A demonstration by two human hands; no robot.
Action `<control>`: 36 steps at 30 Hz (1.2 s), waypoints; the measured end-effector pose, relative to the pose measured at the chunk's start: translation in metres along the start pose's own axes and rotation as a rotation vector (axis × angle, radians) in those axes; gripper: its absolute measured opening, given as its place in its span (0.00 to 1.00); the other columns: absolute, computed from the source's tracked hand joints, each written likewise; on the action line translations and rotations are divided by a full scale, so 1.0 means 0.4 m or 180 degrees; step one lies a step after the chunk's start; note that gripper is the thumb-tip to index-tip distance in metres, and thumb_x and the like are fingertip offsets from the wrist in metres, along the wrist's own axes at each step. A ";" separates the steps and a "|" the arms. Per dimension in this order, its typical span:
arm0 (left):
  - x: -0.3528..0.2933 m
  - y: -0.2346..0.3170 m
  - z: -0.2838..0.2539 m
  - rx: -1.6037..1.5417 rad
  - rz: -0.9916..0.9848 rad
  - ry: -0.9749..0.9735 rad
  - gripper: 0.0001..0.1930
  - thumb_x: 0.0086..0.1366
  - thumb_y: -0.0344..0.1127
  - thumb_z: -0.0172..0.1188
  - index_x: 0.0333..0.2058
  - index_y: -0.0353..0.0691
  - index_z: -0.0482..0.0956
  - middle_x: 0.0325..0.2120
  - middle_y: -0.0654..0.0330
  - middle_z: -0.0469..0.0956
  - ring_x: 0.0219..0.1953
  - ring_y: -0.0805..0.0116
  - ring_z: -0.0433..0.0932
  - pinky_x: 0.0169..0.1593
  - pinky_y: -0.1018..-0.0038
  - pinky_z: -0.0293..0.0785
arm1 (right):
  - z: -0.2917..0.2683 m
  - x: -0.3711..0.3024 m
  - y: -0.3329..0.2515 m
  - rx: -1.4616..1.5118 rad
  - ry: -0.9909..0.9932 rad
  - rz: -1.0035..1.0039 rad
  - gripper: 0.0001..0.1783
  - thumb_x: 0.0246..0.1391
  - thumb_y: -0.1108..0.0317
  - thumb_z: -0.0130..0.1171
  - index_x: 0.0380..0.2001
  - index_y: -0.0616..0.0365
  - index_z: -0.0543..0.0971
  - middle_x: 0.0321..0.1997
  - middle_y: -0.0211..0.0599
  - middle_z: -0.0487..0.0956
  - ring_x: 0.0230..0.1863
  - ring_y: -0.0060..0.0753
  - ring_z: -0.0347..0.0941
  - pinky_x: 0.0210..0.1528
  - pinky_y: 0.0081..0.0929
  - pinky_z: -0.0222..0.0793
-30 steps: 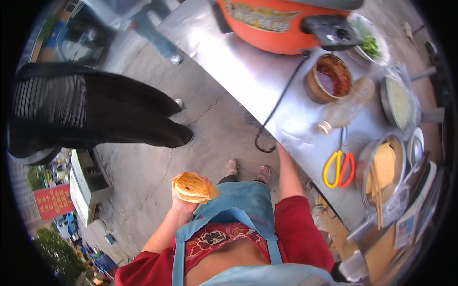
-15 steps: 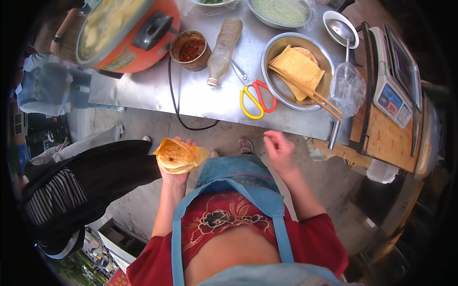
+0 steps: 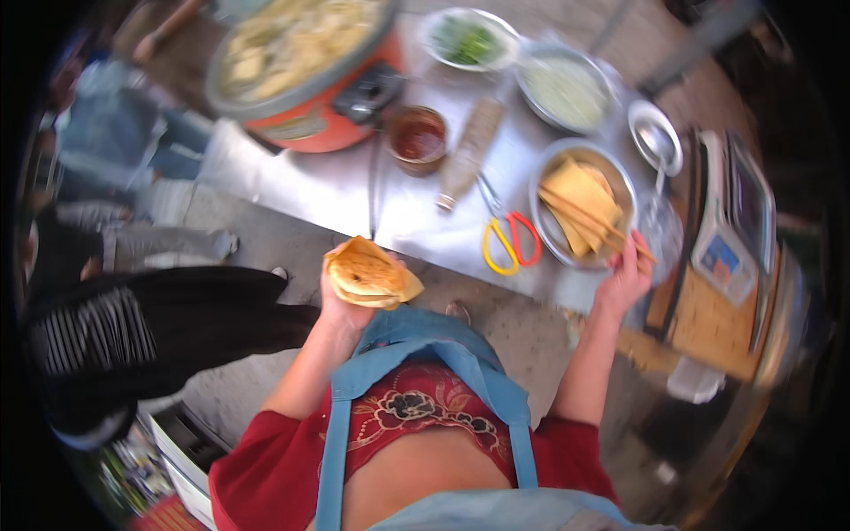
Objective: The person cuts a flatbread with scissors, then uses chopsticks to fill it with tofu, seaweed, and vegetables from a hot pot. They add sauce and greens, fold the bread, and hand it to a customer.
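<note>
My left hand (image 3: pixel 336 310) holds up a round browned flatbread (image 3: pixel 361 273) with a yellow sheet (image 3: pixel 407 278) around its edge. Beyond the table's front edge on the right, my right hand (image 3: pixel 622 281) has its fingers closed at the thick ends of wooden chopsticks (image 3: pixel 580 214). These lie across a metal bowl (image 3: pixel 537 232). Inside the bowl are flat yellow sheets (image 3: pixel 591 196) with a round piece partly hidden behind them. Some motion blur softens the fingertips on the chopsticks.
Scissors with red and yellow handles (image 3: pixel 498 250), a plastic bottle (image 3: pixel 469 159) and a pot of red sauce (image 3: pixel 418 142) stand or lie nearby. A large orange cooker (image 3: pixel 310 128) is at left, a scale (image 3: pixel 722 257) at right. Another person in black (image 3: pixel 177 310) is close on my left.
My right hand has moved forward and right to the chopsticks and closed on their ends. The left hand still holds the flatbread, slightly higher in view. The whole view has shifted.
</note>
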State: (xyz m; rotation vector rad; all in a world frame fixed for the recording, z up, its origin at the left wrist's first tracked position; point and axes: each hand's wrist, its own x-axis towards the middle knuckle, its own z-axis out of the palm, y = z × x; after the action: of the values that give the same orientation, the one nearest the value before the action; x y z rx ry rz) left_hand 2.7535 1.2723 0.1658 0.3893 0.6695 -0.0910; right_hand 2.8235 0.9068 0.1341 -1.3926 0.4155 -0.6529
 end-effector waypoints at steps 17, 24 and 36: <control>-0.011 0.007 -0.024 -0.0522 0.0228 -0.0078 0.18 0.58 0.48 0.45 0.37 0.40 0.72 0.37 0.53 0.74 0.40 0.54 0.72 0.47 0.58 0.68 | 0.506 0.024 -0.409 0.0265 -0.3405 -0.0783 0.14 0.56 0.70 0.46 0.40 0.69 0.75 0.37 0.44 0.76 0.34 0.37 0.77 0.39 0.27 0.75; -0.034 0.120 -0.128 -0.0747 0.0033 0.0582 0.16 0.60 0.49 0.43 0.35 0.44 0.72 0.36 0.57 0.74 0.40 0.57 0.72 0.46 0.58 0.69 | 0.739 0.083 -0.310 -0.0373 -0.3182 0.0202 0.11 0.55 0.71 0.48 0.36 0.66 0.76 0.30 0.39 0.76 0.28 0.32 0.77 0.33 0.21 0.75; -0.038 0.171 -0.037 -0.0549 0.0235 0.0403 0.18 0.60 0.51 0.41 0.36 0.43 0.72 0.36 0.57 0.74 0.41 0.57 0.72 0.46 0.58 0.68 | 0.777 0.187 -0.401 -0.1381 -0.3369 -0.0249 0.09 0.51 0.70 0.52 0.32 0.64 0.78 0.23 0.33 0.75 0.18 0.20 0.70 0.19 0.16 0.66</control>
State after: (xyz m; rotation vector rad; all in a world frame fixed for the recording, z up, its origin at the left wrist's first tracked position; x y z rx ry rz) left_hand 2.7471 1.3406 0.1867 0.2546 0.7811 0.0619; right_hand 3.0469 1.0887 0.3459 -1.9531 -0.3714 0.1880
